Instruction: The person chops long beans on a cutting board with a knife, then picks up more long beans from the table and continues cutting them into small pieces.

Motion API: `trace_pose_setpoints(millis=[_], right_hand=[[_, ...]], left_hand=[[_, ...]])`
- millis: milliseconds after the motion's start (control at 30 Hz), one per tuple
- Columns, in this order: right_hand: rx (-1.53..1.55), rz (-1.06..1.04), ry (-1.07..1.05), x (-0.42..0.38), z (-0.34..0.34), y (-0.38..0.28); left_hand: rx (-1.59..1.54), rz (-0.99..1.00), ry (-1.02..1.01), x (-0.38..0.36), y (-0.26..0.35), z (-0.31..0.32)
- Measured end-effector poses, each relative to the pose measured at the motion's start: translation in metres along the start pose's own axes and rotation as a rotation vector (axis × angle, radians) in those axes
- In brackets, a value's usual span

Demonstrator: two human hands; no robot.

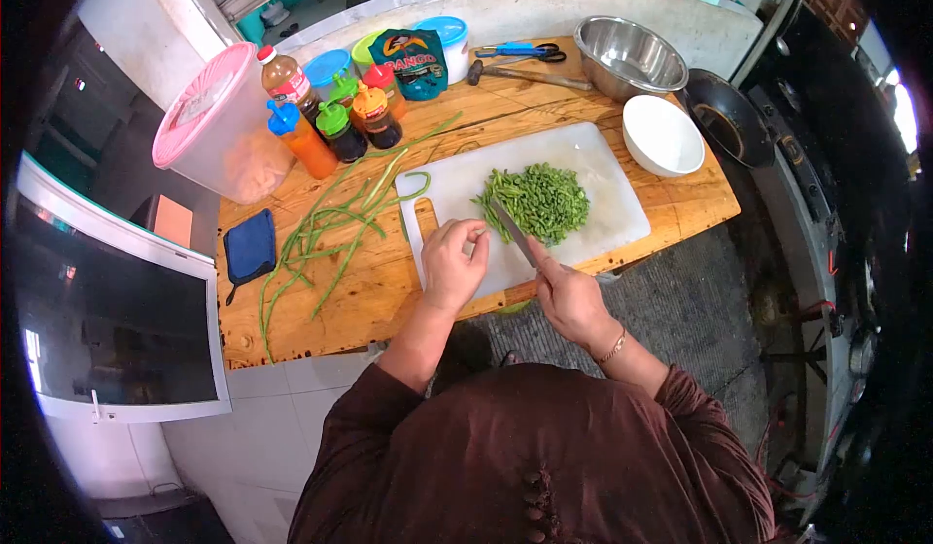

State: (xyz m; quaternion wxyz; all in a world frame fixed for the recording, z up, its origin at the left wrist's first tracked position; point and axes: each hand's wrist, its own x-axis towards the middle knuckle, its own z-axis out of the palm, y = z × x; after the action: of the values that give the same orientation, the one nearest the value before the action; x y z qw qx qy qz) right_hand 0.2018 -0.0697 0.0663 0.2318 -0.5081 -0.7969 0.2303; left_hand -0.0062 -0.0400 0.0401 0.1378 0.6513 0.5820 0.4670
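Observation:
My right hand (573, 303) grips a knife (515, 233), its blade pointing up and left along the edge of a heap of chopped green beans (542, 204). The heap lies on a white cutting board (607, 180). Over the board's near left side is my left hand (457, 260), fingers curled in toward the thumb; whatever may be between them is too small to make out. Long whole green beans (335, 221) spread over the wooden table left of the board, and one curls onto its edge.
Sauce bottles (335, 131), a teal pouch (410, 66) and a pink-lidded tub (209, 121) stand at the back left. A hammer (530, 77), scissors (550, 52), a steel bowl (632, 55) and a white bowl (663, 136) lie behind and right. A blue pot holder (250, 247) is at left.

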Motion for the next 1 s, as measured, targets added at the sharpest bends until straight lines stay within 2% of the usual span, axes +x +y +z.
trace_pose_setpoints(millis=[67,100,200,233,333,500,600,800,1000], right_hand=[[-0.019,-0.035,-0.037,-0.007,0.008,-0.004],[-0.029,-0.054,-0.057,-0.009,0.012,-0.007],[-0.013,-0.06,-0.211,-0.009,0.017,-0.023],[-0.036,-0.082,-0.21,-0.008,0.024,-0.024],[-0.049,-0.108,-0.217,-0.004,0.038,-0.019],[-0.108,-0.054,-0.196,0.003,0.04,-0.015],[-0.084,0.018,-0.15,0.01,0.036,-0.017],[-0.023,0.079,-0.13,0.018,0.042,-0.034],[0.089,0.113,-0.033,0.02,0.061,-0.05]], left_hand=[[-0.049,-0.063,0.106,-0.001,0.01,-0.011],[0.002,0.058,0.172,0.0,0.004,-0.016],[0.056,-0.029,0.243,-0.005,-0.001,-0.037],[-0.053,-0.103,0.25,-0.006,-0.003,-0.043],[0.359,0.1,0.264,-0.007,-0.032,-0.075],[0.705,-0.177,0.206,-0.018,-0.096,-0.116],[0.847,-0.285,0.066,-0.021,-0.111,-0.13],[0.763,-0.235,0.038,-0.016,-0.11,-0.137],[0.294,-0.241,0.123,0.004,-0.108,-0.162]])
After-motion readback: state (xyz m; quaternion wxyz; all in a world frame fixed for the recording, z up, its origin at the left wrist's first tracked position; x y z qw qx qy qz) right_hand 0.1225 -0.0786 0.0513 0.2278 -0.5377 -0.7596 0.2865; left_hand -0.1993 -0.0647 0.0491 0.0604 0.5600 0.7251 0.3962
